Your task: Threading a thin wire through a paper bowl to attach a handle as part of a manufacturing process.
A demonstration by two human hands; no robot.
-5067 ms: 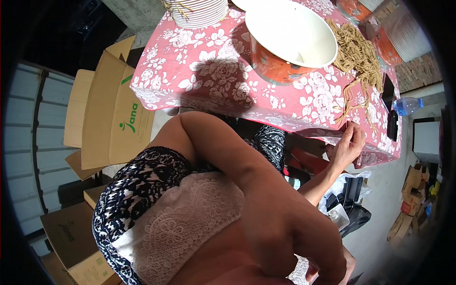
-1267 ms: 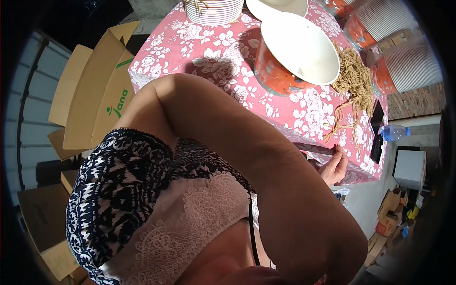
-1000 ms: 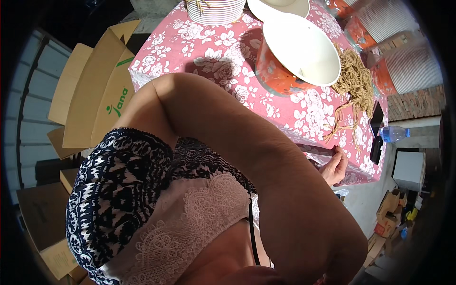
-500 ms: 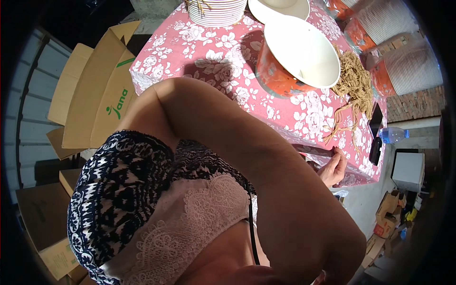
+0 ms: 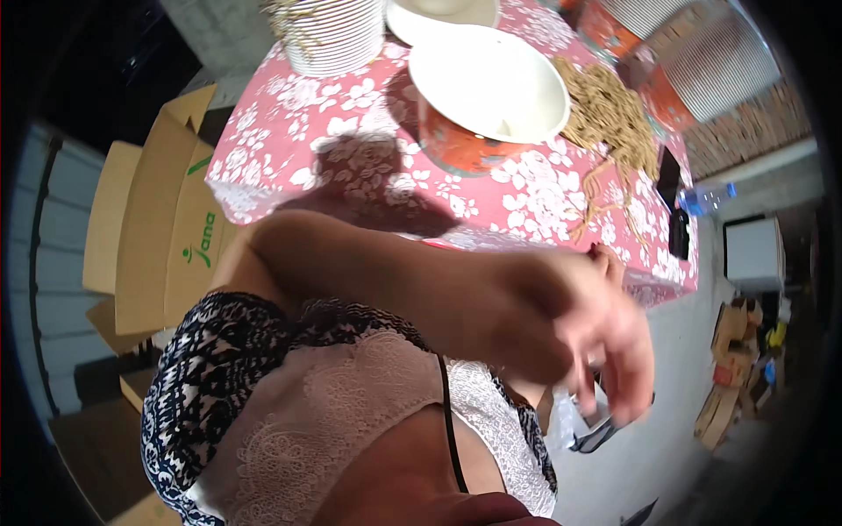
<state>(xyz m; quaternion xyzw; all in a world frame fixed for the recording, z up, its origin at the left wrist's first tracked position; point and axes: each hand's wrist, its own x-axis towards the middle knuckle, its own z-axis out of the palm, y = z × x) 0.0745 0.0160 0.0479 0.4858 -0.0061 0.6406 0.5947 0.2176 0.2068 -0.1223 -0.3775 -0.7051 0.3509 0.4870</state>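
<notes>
The left hand (image 5: 603, 331) is right of the centre of the frame, large and blurred, at the end of a bare forearm which crosses from the left. Its fingers are bent and hang down, with small gaps between some of them; I cannot tell if they hold something. Just above and partly behind it, at the near edge of the table, is the right hand (image 5: 611, 262). Only its bent fingertips and some knuckles are seen, close together, and whether they pinch anything I cannot tell.

The heap of coarse, tangled, brown cord-like strands (image 5: 610, 114) is in the upper right of the frame, on a pink cotton-looking tablecloth with white roses (image 5: 303, 114). Its thin loose ends trail down near the right hand. Left of this heap, touching or almost, stands a round orange-patterned bucket with smooth white inside (image 5: 465, 151). In the upper left, a ridged stack of white rims (image 5: 338, 39) carries dry straw-like sprigs, and in the upper right are orange-and-white stacks in clear plastic film (image 5: 715, 70). Below these lie a flat black rectangular object (image 5: 669, 178) and a clear bluish plastic bottle (image 5: 706, 201).
</notes>
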